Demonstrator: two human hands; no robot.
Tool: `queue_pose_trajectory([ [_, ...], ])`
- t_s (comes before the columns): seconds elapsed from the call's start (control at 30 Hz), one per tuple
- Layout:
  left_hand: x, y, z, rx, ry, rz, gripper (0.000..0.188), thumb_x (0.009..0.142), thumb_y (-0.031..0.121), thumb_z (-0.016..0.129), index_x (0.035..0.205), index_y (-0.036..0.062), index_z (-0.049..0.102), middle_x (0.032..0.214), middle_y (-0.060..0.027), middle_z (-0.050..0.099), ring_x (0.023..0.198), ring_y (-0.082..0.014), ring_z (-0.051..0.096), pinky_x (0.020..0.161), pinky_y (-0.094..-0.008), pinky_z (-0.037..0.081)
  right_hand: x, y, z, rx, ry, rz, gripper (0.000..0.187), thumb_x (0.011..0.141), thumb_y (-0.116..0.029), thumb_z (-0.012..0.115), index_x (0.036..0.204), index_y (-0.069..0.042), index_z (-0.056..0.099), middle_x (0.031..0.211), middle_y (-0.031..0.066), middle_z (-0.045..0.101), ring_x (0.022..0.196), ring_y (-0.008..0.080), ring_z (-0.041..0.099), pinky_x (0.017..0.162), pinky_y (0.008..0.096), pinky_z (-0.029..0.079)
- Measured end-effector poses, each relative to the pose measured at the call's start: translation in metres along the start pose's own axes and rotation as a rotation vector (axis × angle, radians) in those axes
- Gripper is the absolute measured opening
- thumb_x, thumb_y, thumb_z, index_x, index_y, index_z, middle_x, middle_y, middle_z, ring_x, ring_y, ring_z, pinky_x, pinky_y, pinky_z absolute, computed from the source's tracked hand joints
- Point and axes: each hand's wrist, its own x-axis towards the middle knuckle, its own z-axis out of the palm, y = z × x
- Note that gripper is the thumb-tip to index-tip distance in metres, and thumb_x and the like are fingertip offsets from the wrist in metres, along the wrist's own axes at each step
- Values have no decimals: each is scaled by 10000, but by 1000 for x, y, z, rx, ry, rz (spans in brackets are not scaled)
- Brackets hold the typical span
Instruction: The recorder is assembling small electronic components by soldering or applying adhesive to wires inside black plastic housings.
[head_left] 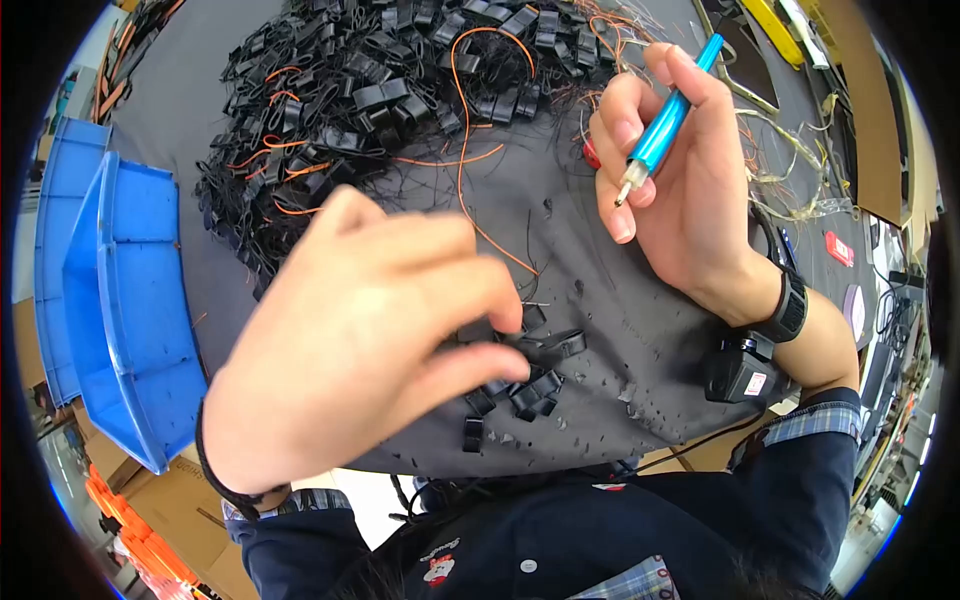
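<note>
My right hand (pixel 690 190) is closed round a shiny blue pen-shaped tool (pixel 665 125). Its pale tip with a small dark point slants down and left. At centre left my left hand (pixel 370 320) hovers with bent fingers, thumb and index finger apart and nothing seen between them. Just past those two fingertips lies a small group of black folded strip loops (pixel 540 390), partly hidden by the hand. Behind both hands rises a big heap of similar black loops (pixel 390 95), tangled with loose threads. An orange cord (pixel 460 140) curves from the heap onto the dark cloth.
Blue plastic bins (pixel 150 300) stand at the left edge. The grey work cloth (pixel 620 420) carries black scraps. By my right wrist is a black box-shaped device (pixel 740 372). Farther right lie a red tag (pixel 839 249) and pale tangled cords (pixel 800 150).
</note>
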Motion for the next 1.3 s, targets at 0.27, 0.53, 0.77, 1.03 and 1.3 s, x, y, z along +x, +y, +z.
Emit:
queue_pose_trajectory([
  [0.27,11,-8,-14,76,-98,21,437,640,285,733,1013,135,561,845,-34,509,808,-215,498,734,-306,341,2,-11,-2,219,55,90,224,937,-348,399,938,-142,311,669,129,529,439,197,508,350,363,470],
  [0.53,6,-14,4,83,-82,93,117,803,232,626,878,147,598,750,0,507,710,-173,504,691,-281,333,-9,1,0,225,35,53,171,960,-297,377,911,-143,325,667,120,524,449,187,504,364,355,470],
  [0.77,10,-14,-1,104,-68,139,92,813,214,616,865,143,592,768,-6,509,708,-171,502,684,-283,337,-5,-3,-2,212,23,27,156,955,-286,394,931,-145,332,686,108,523,467,179,508,376,354,470],
  [1.03,9,-20,-3,30,24,71,127,826,213,622,837,87,606,765,-50,516,661,-203,519,619,-305,411,-4,-4,-6,213,-4,18,155,953,-289,398,948,-149,332,693,104,519,472,173,505,380,349,469],
  [1.3,-1,-7,0,251,16,103,232,806,347,617,827,121,568,753,-37,506,688,-207,515,678,-299,368,-8,0,-7,209,-8,54,150,955,-290,394,951,-150,340,686,105,520,463,176,502,376,354,468],
])
